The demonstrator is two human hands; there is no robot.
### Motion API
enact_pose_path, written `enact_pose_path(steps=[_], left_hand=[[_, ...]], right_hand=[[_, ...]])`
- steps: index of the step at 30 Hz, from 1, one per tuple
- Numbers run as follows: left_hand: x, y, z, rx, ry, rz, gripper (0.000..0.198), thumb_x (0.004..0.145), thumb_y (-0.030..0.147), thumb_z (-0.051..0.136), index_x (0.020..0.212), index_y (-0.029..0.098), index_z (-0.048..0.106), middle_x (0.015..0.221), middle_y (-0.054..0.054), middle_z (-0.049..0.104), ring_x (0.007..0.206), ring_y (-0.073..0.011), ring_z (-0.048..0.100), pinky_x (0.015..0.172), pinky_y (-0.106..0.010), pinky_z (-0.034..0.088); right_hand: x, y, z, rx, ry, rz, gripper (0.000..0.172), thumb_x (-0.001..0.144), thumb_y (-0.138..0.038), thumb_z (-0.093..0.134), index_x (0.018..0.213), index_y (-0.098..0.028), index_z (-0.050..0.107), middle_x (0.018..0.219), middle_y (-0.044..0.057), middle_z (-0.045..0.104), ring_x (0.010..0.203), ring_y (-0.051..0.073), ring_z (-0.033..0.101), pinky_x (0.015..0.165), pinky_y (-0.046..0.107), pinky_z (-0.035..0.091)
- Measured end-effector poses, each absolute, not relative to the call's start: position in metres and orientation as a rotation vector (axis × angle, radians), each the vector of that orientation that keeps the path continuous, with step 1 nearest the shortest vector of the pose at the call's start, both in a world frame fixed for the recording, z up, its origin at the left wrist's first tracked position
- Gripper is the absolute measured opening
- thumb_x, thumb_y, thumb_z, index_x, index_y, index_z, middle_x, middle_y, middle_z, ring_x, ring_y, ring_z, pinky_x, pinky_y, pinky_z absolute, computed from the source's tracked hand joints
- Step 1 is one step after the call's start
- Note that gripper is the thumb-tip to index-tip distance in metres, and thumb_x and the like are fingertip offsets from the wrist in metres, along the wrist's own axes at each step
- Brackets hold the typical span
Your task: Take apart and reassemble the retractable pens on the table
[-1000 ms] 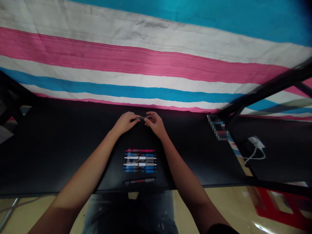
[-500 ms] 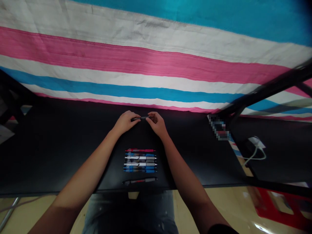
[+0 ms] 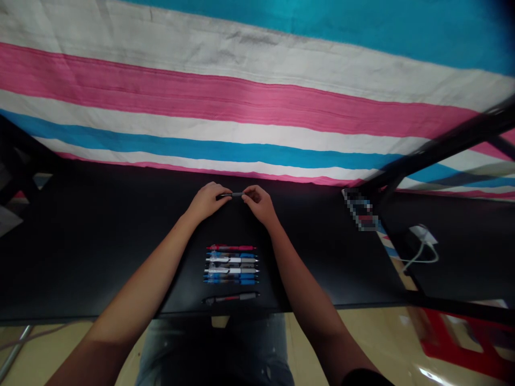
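Both my hands meet near the far side of the black table [image 3: 100,241]. My left hand [image 3: 208,200] and my right hand [image 3: 257,203] each pinch one end of a dark pen [image 3: 235,195], held level between them just above the tabletop. Closer to me, several pens [image 3: 231,265] lie side by side in a neat row: a red one at the far end, then blue and white ones. One more dark pen with a red band [image 3: 230,298] lies apart near the front edge.
A striped pink, white and blue cloth [image 3: 241,107] hangs behind the table. A black metal bar [image 3: 442,145] slants across the right. A white charger with its cable [image 3: 420,241] lies on a second dark surface at the right. A red object [image 3: 462,343] sits on the floor.
My right hand's fingers have closed in on the pen's end and shifted slightly left. The pens on the table have not moved.
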State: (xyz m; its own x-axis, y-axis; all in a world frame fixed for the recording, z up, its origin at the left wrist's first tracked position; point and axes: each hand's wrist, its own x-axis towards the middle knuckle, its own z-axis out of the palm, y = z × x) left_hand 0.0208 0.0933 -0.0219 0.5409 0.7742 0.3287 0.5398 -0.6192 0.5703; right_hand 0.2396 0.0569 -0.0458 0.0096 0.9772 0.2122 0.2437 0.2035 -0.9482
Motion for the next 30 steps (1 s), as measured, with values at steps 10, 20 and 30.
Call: enact_pose_path(steps=[10,20,30], left_hand=[[0.0213,0.0922,-0.0213,2.391,1.075,0.809,0.016,0.092,0.027,0.066,0.103,0.021,0.076,0.097,-0.006,0.077,0.093,-0.0243,0.064,0.087,-0.038,0.047],[0.0221,0.0913,-0.0202,2.426,1.088,0.802,0.012,0.091,0.025,0.068,0.101,0.021,0.075,0.096,-0.005,0.076,0.093,-0.0237,0.064,0.086,-0.037,0.048],[0.0237,0.0894,-0.0187,2.372,1.119,0.823,0.007,0.089,0.023,0.069,0.094,0.021,0.073,0.093,-0.005,0.074,0.093,-0.0234,0.062,0.084,-0.037,0.048]], right_hand=[[0.2388,0.0558,-0.042,-1.253,-1.444,0.901,0.031,0.084,-0.048,0.07,0.098,-0.021,0.064,0.083,0.002,0.066,0.071,0.017,0.061,0.067,0.031,0.048],[0.2399,0.0567,-0.0427,-1.261,-1.462,0.899,0.031,0.086,-0.051,0.067,0.093,-0.021,0.066,0.081,0.003,0.065,0.071,0.018,0.06,0.068,0.032,0.048],[0.2404,0.0569,-0.0426,-1.276,-1.508,0.868,0.032,0.09,-0.051,0.061,0.082,-0.021,0.066,0.08,0.004,0.063,0.074,0.018,0.059,0.068,0.032,0.048]])
